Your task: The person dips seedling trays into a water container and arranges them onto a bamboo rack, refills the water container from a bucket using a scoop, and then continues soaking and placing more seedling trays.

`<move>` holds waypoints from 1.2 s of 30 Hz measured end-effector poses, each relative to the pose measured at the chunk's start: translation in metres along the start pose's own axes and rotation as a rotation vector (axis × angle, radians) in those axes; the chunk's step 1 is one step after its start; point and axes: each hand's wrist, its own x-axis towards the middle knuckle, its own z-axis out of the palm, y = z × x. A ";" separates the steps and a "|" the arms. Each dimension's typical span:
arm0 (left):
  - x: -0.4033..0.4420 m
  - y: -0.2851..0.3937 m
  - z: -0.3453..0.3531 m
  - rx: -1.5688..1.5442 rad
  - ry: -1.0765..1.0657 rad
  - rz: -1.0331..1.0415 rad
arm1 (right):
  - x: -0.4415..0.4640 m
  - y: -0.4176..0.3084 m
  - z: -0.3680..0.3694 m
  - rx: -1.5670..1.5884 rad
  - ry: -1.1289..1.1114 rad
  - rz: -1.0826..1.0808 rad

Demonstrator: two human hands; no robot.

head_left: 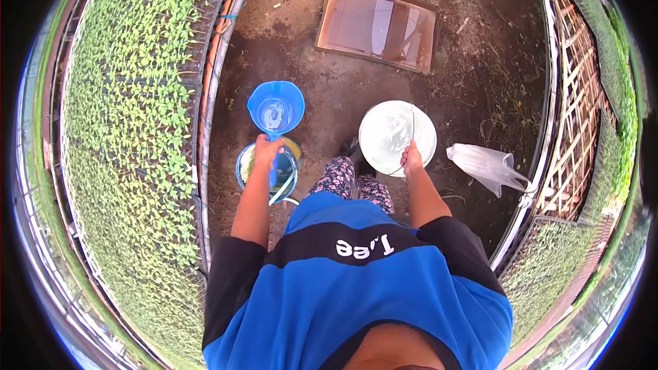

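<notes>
My left hand point(266, 152) is wrapped round the handle of a blue plastic dipper point(275, 104), which has a pouring lip and some clear liquid at the bottom. Below that hand stands a blue bucket point(292, 170), partly covered by the hand and the dipper's handle; something pale and yellowish shows inside it. On the other side, my right hand point(411, 157) grips the thin wire handle of a white bucket point(391, 133) at its near rim. The white bucket has a whitish, shiny inside; how full it is I cannot tell.
Ahead, a shallow rectangular basin point(433, 44) of water lies on the bare soil. A clear plastic bag point(483, 164) rests right of the white bucket. Dense seedling beds point(130, 109) line the left; more seedlings point(552, 260) and a bamboo lattice point(572, 82) stand right.
</notes>
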 end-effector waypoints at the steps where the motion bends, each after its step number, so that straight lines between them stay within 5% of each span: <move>1: 0.002 -0.019 -0.007 0.010 0.006 -0.023 | 0.004 -0.011 0.020 -0.062 -0.007 0.025; 16: 0.017 -0.034 0.012 -0.162 0.192 -0.006 | 0.083 -0.064 0.271 -0.361 -0.081 0.109; 36: 0.053 -0.016 0.000 -0.539 0.210 -0.202 | 0.146 -0.030 0.457 -0.511 -0.139 0.115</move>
